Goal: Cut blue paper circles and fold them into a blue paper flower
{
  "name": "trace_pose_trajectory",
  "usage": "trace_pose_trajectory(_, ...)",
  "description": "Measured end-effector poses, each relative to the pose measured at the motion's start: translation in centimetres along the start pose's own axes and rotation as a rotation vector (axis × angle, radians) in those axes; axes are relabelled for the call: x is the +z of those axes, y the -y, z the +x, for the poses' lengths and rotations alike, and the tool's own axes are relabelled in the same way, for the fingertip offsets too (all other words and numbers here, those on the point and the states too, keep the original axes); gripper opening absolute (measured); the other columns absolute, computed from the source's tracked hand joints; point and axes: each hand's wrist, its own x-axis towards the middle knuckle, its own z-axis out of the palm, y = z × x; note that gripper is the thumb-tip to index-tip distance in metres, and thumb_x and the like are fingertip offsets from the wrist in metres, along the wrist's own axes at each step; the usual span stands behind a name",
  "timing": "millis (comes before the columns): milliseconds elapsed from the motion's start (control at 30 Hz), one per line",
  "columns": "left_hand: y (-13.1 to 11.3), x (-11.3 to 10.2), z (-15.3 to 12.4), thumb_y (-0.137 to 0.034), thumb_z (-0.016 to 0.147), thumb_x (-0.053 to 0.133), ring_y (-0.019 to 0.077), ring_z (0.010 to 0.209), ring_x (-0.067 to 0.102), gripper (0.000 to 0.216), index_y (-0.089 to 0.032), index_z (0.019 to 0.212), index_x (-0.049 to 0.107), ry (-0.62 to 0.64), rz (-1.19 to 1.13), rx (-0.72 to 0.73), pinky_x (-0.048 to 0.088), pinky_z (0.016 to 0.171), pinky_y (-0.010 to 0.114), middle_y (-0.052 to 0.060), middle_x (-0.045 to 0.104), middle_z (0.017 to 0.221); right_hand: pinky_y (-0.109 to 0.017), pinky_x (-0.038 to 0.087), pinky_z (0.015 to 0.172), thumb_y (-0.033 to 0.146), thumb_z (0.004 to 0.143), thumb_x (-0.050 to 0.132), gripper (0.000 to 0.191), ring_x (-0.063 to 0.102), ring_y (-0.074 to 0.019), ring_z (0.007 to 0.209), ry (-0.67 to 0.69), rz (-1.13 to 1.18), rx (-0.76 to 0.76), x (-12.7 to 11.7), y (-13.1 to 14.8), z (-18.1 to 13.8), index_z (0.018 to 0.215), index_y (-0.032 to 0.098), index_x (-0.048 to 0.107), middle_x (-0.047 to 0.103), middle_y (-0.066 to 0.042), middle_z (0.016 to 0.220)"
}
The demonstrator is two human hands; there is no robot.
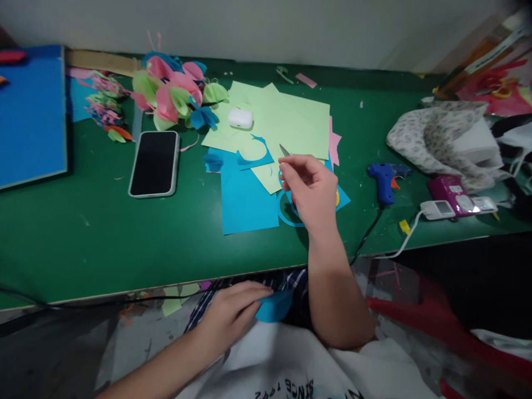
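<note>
Down at my lap, my left hand [235,310] pinches a curved piece of blue paper [274,306] between thumb and fingers. Over the table, my right hand [311,185] is closed with its fingers curled around a pair of scissors [284,150]. The pointed blade tip shows past my fingertips, and bits of the red and yellow handle peek out on both sides of the hand; the rest is hidden. Underneath are a blue sheet [249,199], light green sheets [299,119] and a blue offcut [266,158] with a round cutout.
A phone [154,164] and a bunch of paper petals [170,91] are on the left, near a blue board [33,116]. A white earbud case [240,118] rests on the green paper. To the right are a blue glue gun [386,180], a purple power strip [453,195] and patterned cloth [419,133].
</note>
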Motion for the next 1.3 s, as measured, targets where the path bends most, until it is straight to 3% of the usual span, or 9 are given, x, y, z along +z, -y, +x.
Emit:
trace_pose_trajectory(133,-2.7,-6.6,1.5,-0.001,0.084,0.044,0.0111,0.095,0.067,0.037,-0.022,0.105,0.065,-0.335,0.11,0.183,0.054,0.083,0.018,0.005,0.07,0.108,-0.022,0.051,0.057,0.038,0.084,0.062,0.016,0.06,-0.0102,0.065,0.213,0.19,0.08,0.1,1.7,-0.5,0.084,0.023,0.068,0.063,0.002,0.071)
trace_pose_trajectory(267,-3.9,-10.3,4.9,0.001,0.081,0.051,0.0136,0.09,0.068,0.029,-0.02,0.093,0.068,-0.64,0.415,0.254,0.056,0.079,0.023,0.006,0.069,0.103,-0.031,0.053,0.078,0.049,0.078,0.065,0.047,0.063,-0.0177,0.096,0.589,0.331,0.156,0.3,3.5,-1.7,0.119,0.029,0.055,0.066,-0.003,0.1)
trace_pose_trajectory(333,-4.0,-10.9,6.5,0.0,0.08,0.053,0.014,0.086,0.069,0.026,-0.019,0.092,0.068,-0.743,0.448,0.313,0.057,0.074,0.022,0.006,0.069,0.102,-0.031,0.051,0.083,0.034,0.075,0.073,0.052,0.062,-0.0161,0.097,0.575,0.271,0.162,0.5,4.1,-2.2,0.122,0.035,0.05,0.065,-0.001,0.103)
trace_pose_trajectory(467,-3.7,-11.1,8.3,0.003,0.078,0.053,0.0152,0.088,0.068,0.03,-0.018,0.093,0.068,-0.852,0.459,0.394,0.057,0.073,0.022,0.006,0.069,0.103,-0.024,0.052,0.072,0.02,0.077,0.07,0.045,0.062,-0.0137,0.093,0.362,0.212,0.078,0.5,4.5,-2.6,0.116,0.037,0.054,0.064,0.002,0.09)
trace_pose_trajectory(567,-3.6,-11.4,8.6,0.002,0.079,0.049,0.0158,0.093,0.067,0.036,-0.02,0.102,0.067,-0.794,0.332,0.347,0.055,0.077,0.023,0.006,0.069,0.107,-0.026,0.055,0.073,0.017,0.079,0.067,0.041,0.063,-0.0133,0.087,0.202,0.114,0.006,0.2,4.5,-2.4,0.115,0.034,0.055,0.063,0.002,0.088)
trace_pose_trajectory(700,-4.5,-13.0,9.6,-0.013,0.091,0.04,0.0165,0.092,0.068,0.038,-0.022,0.124,0.055,-0.635,-0.17,0.072,0.056,0.08,0.028,0.005,0.07,0.102,-0.028,0.057,0.075,0.012,0.079,0.063,0.049,0.064,-0.0134,0.083,0.074,-0.086,-0.121,-0.4,4.9,-2.3,0.12,0.036,0.052,0.062,0.002,0.088)
trace_pose_trajectory(800,-5.4,-14.2,11.3,-0.028,0.083,0.059,0.016,0.076,0.068,0.023,-0.02,0.103,0.067,-0.54,-0.113,-0.064,0.055,0.069,0.025,0.003,0.073,0.086,-0.03,0.056,0.078,0.01,0.079,0.061,0.053,0.063,-0.0143,0.085,0.022,-0.201,-0.203,-0.8,5.2,-2.5,0.124,0.037,0.05,0.062,0.002,0.089)
trace_pose_trajectory(967,-6.4,-14.5,13.9,-0.026,0.079,0.062,0.0122,0.064,0.064,0.01,-0.019,0.077,0.07,-0.397,-0.064,-0.059,0.048,0.054,0.019,-0.001,0.071,0.071,-0.031,0.057,0.072,0.012,0.078,0.064,0.056,0.064,-0.0158,0.083,-0.1,-0.191,-0.245,-1.0,5.0,-2.5,0.125,0.038,0.048,0.063,0.001,0.092)
trace_pose_trajectory(1300,-6.5,-13.7,16.4,-0.017,0.076,0.061,0.0079,0.063,0.062,0.006,-0.017,0.074,0.067,-0.344,-0.38,-0.05,0.049,0.059,0.016,-0.004,0.067,0.068,-0.028,0.057,0.071,0.006,0.077,0.065,0.058,0.064,-0.0146,0.083,-0.266,-0.134,-0.388,-1.2,4.8,-1.7,0.124,0.037,0.05,0.064,0.003,0.086)
